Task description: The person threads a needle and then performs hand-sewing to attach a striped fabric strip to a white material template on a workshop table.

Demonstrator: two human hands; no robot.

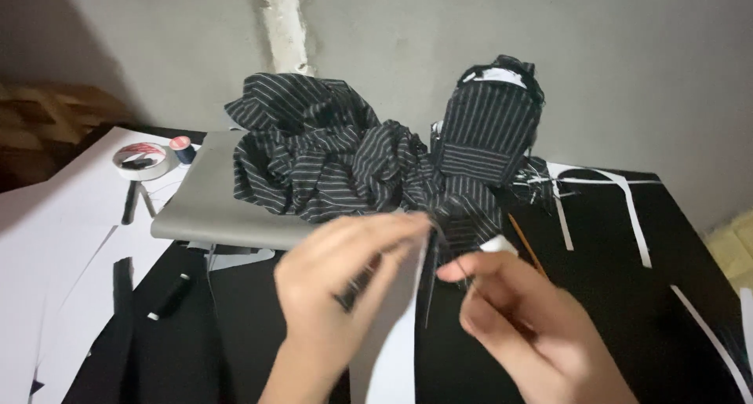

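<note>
2 hands meet low in the frame, both blurred and cut off below. The left hand (337,282) is curled, fingers pinched onto a white strip (400,325) and something dark I cannot make out. The right hand (514,314) is loosely closed; whether it pinches anything I cannot tell. A heap of striped black cloth (329,165) lies just behind them, hiding part of a grey board (204,208). Open black counter (612,294) spreads to the right; a tape roll (143,160) sits far left.
</note>
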